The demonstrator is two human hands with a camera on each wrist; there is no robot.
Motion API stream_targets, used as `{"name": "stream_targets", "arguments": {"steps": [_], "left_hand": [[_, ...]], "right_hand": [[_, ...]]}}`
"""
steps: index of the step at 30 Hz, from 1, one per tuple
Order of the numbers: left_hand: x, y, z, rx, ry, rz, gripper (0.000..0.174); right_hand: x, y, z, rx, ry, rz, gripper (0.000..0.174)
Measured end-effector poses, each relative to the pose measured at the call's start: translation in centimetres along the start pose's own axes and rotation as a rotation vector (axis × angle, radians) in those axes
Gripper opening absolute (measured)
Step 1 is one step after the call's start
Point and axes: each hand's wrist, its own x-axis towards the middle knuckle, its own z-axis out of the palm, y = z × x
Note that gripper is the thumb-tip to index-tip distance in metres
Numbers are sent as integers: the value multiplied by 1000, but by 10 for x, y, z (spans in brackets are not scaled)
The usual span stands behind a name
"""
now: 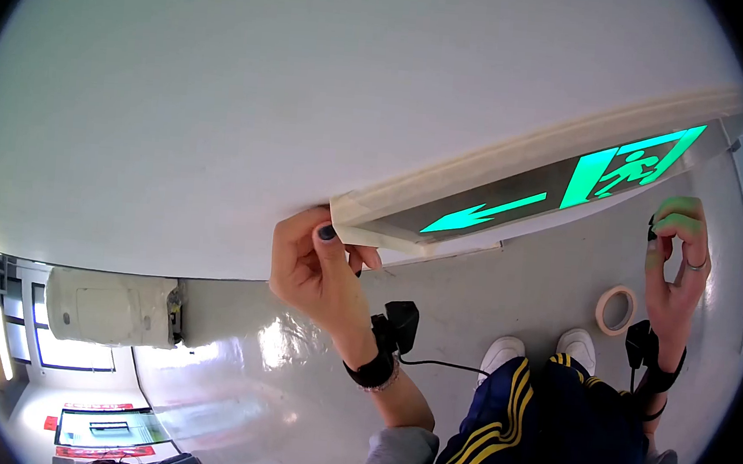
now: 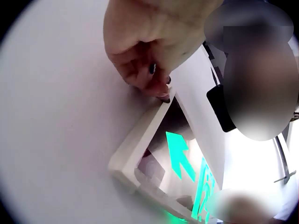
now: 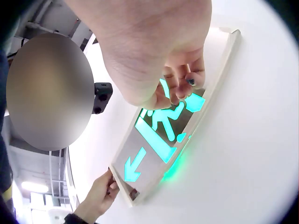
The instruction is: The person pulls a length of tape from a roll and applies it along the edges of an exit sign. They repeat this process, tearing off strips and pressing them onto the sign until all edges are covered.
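Observation:
A lit green exit sign [image 1: 486,213], with an arrow and a running figure, is mounted on a white wall. Pale masking tape [image 1: 517,159] runs along its frame. At the sign's arrow-end corner, my left hand [image 1: 321,267] pinches the taped edge between thumb and fingers; the left wrist view shows the fingertips right at that corner. My right hand [image 1: 676,269] hovers in front of the running-figure end, its fingers loosely bent toward the thumb with nothing visible between them. In the right wrist view, this hand [image 3: 159,51] covers part of the sign.
A masking tape roll [image 1: 603,311] lies on the glossy grey floor [image 1: 462,296], near the white shoes [image 1: 502,353]. A black cable [image 1: 440,363] trails from the left wrist camera. Farther left stands a large white covered object [image 1: 108,307].

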Motion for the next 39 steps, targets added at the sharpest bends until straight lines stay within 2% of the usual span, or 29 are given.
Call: {"name": "stream_targets", "arguments": {"steps": [6,9,13,18,22,24,25,27,28,30,33,35,37,39], "left_hand": [[-2,-1,9,-62,87,15,33],[-3,-8,10,-113,75,69,35],[-2,-1,4,-109,30,14,32],[0,11,7,-24,25,-2,24],[-1,10,15,156,89,82,31],[0,11,11,174,39,52,24],[-1,10,9,166,52,45,24],[-3,1,3,-106,34,56,29],[-7,-9,4,-120,52,52,29],[-19,-25,10,-23,30,169,34],[-25,-25,15,20,41,126,31],[-19,-29,16,-19,95,166,26],[-11,-29,27,149,162,359,19],[-4,-23,30,203,197,409,16]], "right_hand": [[0,0,1,-6,-28,0,28],[-4,2,5,-3,-29,15,28],[-4,2,5,-7,-43,19,28],[-4,-1,9,-3,-68,36,28],[-4,-6,14,17,-76,48,27],[-6,-7,14,26,-82,42,27],[-8,-7,14,17,-69,64,27],[-8,-7,14,-8,-63,65,27],[-9,-6,14,-8,-58,79,27],[-10,-3,10,-16,-44,96,26],[-14,-1,13,-30,-65,101,26],[-15,-5,17,-56,-90,76,25],[-13,-1,18,-36,-107,95,25],[-11,-5,20,-55,-131,82,25]]}}
